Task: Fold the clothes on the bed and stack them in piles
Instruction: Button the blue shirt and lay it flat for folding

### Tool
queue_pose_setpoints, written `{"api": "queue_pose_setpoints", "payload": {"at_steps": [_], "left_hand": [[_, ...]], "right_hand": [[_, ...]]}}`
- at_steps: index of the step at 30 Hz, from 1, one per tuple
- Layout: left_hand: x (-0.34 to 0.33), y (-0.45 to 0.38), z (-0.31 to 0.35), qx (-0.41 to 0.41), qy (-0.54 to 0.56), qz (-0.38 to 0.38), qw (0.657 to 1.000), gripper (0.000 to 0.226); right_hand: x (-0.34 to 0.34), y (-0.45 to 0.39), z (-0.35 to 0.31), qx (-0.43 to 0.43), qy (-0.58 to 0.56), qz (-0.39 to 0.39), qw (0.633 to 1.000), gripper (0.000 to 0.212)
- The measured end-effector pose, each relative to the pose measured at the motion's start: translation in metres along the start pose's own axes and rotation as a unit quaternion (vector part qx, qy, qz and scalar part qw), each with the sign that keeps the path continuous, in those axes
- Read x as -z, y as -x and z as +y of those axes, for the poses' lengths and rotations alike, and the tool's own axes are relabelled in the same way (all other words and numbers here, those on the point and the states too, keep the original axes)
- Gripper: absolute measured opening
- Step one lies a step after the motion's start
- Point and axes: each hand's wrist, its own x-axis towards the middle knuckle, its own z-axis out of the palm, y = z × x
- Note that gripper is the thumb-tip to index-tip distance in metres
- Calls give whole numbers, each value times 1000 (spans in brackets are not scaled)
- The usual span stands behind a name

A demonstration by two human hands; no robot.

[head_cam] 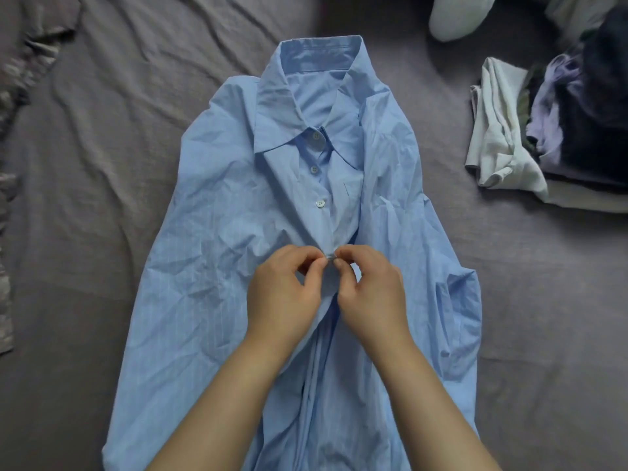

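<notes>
A light blue striped button-up shirt [217, 253] lies face up on the grey bedsheet [112, 137], collar toward the far side. Three buttons below the collar are fastened. My left hand [285, 294] and my right hand [370, 290] meet at the shirt's front placket, just below the third button. Both pinch the placket fabric between thumb and fingertips at one small button. Below my hands the shirt front hangs apart.
A pile of clothes [560, 130] sits at the right, with a white garment [496, 130] at its near side and dark and lilac items behind. A white rounded object [455, 15] lies at the far right. Grey patterned fabric [13, 96] runs along the left edge.
</notes>
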Motion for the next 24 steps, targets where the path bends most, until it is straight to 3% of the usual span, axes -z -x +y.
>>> {"api": "queue_pose_setpoints", "payload": {"at_steps": [3,6,9,12,14,16,18,20,22,23,24], "left_hand": [[6,-5,-2,-15,-34,-38,999,12],[2,-4,4,-31,-103,-25,994,12],[13,-12,3,103,88,-98,986,14],[26,-19,3,244,231,-217,917,12],[25,-18,2,272,281,-194,900,11],[18,-13,-6,281,309,-99,903,11],[12,-1,-16,252,238,-3,938,12],[4,19,-24,187,111,30,976,8],[-8,42,-27,139,23,5,990,22],[-15,51,-30,121,-23,-10,992,31],[-22,57,-34,102,-79,-22,991,37]], "right_hand": [[2,-2,6,62,98,-5,993,19],[3,-1,0,15,53,-22,998,18],[16,-9,3,-56,-93,-126,986,12],[23,-17,3,-48,-130,-177,974,12],[20,-19,3,-58,-147,-157,975,8],[16,-17,8,-86,-161,-81,980,7],[14,-10,13,-140,-215,18,966,4],[10,3,16,-208,-315,57,924,15],[-4,21,19,-248,-381,18,890,22],[-12,32,22,-252,-374,-15,893,21],[-20,42,29,-235,-315,-48,918,18]]}}
